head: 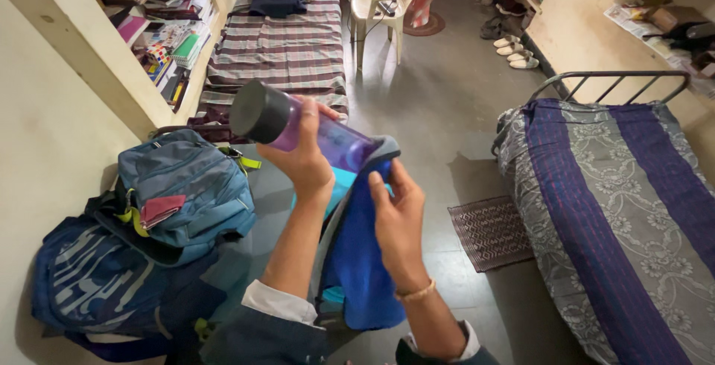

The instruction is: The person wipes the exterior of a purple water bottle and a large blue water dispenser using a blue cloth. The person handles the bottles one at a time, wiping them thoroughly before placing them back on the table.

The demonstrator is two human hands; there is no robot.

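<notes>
Head view: one purple bottle (pixel 313 130) with a black cap is gripped by the left hand (pixel 305 160), its lower end tucked into one blue bag (pixel 357 261). The bag's rim is pinched by the right hand (pixel 398 220). Two backpacks (pixel 182 190) are seen at nine o'clock, two beds (pixel 618 208), perhaps four shoes at one o'clock.

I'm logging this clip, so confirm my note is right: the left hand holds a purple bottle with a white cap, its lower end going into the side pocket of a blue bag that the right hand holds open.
One detail is wrong: the cap is dark grey, not white, as the head view shows. The rest stands: the left hand holds the purple bottle, its lower end in the side pocket of the blue bag, which the right hand holds open.
</notes>
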